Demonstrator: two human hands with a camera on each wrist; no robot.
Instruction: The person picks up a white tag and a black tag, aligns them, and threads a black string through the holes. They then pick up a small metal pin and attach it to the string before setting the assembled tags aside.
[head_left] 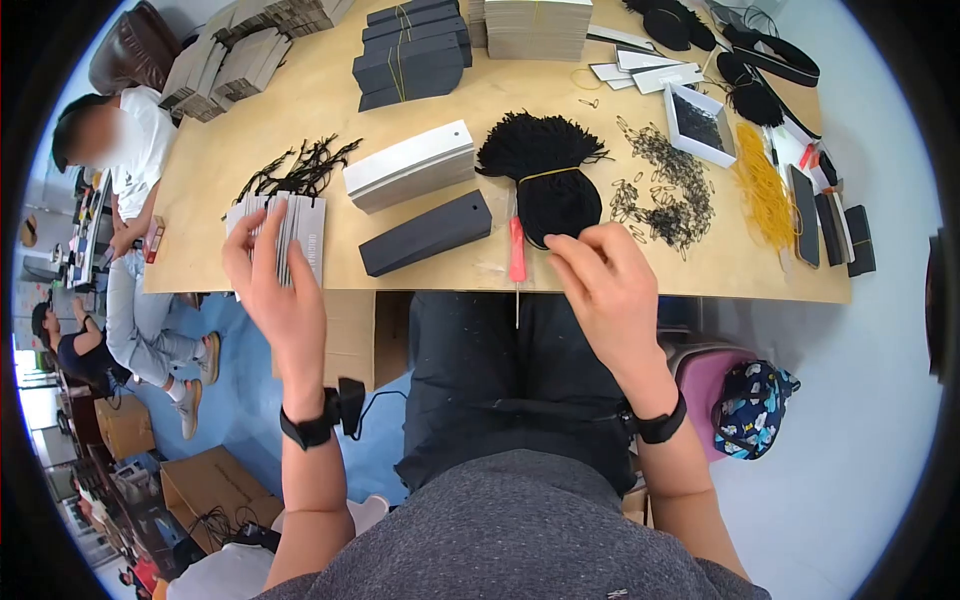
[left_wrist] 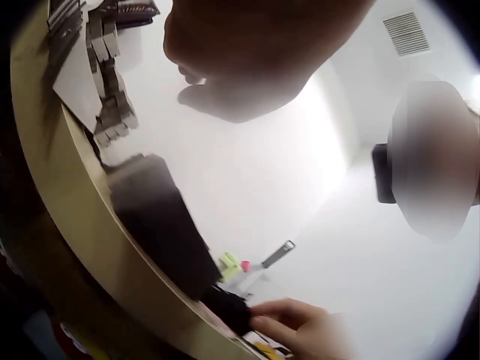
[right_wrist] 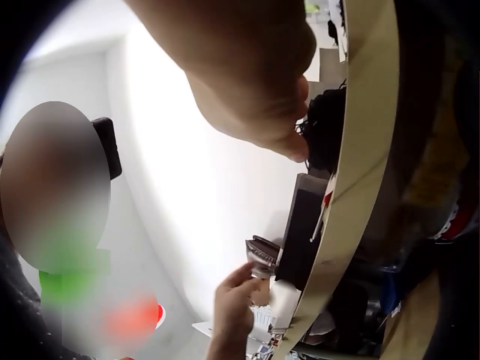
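Tension should be light: right hand [head_left: 614, 288] pinches black cord bundle [head_left: 562, 208]; left hand [head_left: 280, 297], loosely spread, overlies grey tags [head_left: 312, 250].

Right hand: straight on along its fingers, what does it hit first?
Likely the bundle of black cords, right at the right hand's fingertips in the head view; whether they already touch is hard to tell.
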